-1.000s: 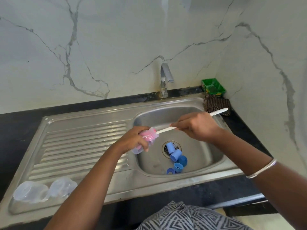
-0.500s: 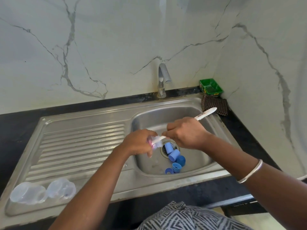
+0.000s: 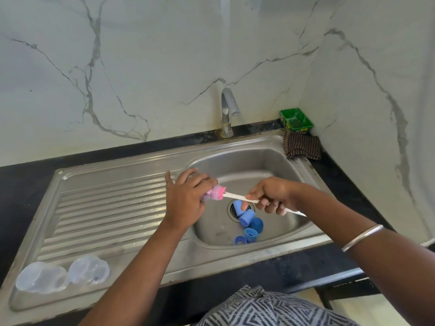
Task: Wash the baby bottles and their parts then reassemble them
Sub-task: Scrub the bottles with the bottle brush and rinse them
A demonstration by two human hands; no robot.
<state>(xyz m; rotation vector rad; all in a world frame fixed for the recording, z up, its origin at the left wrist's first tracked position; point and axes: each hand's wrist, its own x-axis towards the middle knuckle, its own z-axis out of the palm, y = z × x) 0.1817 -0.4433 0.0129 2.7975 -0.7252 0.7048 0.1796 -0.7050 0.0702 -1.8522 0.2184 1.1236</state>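
While my left hand (image 3: pixel 186 198) is wrapped shut around the small pink bottle (image 3: pixel 213 193), holding it on its side over the near-left rim of the sink (image 3: pixel 294 165), my right hand (image 3: pixel 270 196) is closed in a pinch on the white brush handle (image 3: pixel 237 196), whose working end goes into the bottle's mouth. I judge the bottle to be light, thin plastic, probably slick when wet, so I keep my fingers around its body rather than its neck, firm enough that it cannot spin but not so hard that the wall gives. The handle looks slender and a little springy (it would flex if I pushed hard), so a hold near its middle, close to the bottle, gives me the most control. Down in the basin the blue parts (image 3: pixel 247 218) lie in a loose heap on and beside the drain (image 3: pixel 233 209), apart from my hands; they look small and likely to slip from wet fingers, best lifted one at a time by their rims. Two clear bottles (image 3: pixel 63 274) rest at the near-left end of the draining board (image 3: pixel 106 208). No water is visible at the tap (image 3: pixel 227 109).
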